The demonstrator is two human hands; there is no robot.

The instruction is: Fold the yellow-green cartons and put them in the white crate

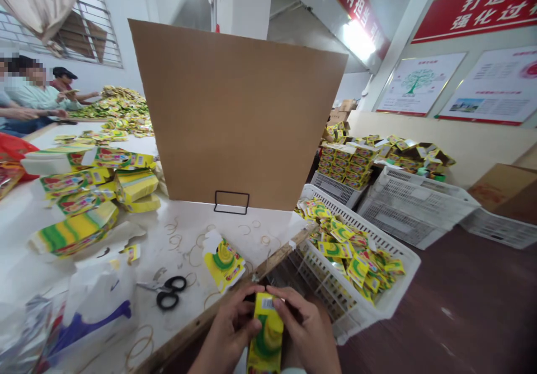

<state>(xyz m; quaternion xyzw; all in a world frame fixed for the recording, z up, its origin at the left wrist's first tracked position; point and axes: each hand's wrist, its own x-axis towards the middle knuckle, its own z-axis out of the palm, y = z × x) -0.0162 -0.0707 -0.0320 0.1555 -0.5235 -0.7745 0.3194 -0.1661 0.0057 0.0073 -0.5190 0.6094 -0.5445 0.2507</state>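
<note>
A yellow and green carton (267, 340) is held upright between both hands at the bottom centre, its top end with a barcode facing up. My left hand (235, 329) grips its left side, thumb on the front face. Against the right side is my right hand (304, 326), its thumb near the barcode and its fingers at the top edge. Just beyond the hands, a flattened yellow carton (224, 261) lies on the white table (176, 223) near its wooden edge. Black-handled scissors (168, 293) rest to the left of it.
A large cardboard sheet (243, 117) stands on the table behind a black wire holder (231, 212). Carton bundles (79, 228) and plastic bags (96, 296) lie left. A white crate (403, 301) of packets is at the right. Several people sit at the far left.
</note>
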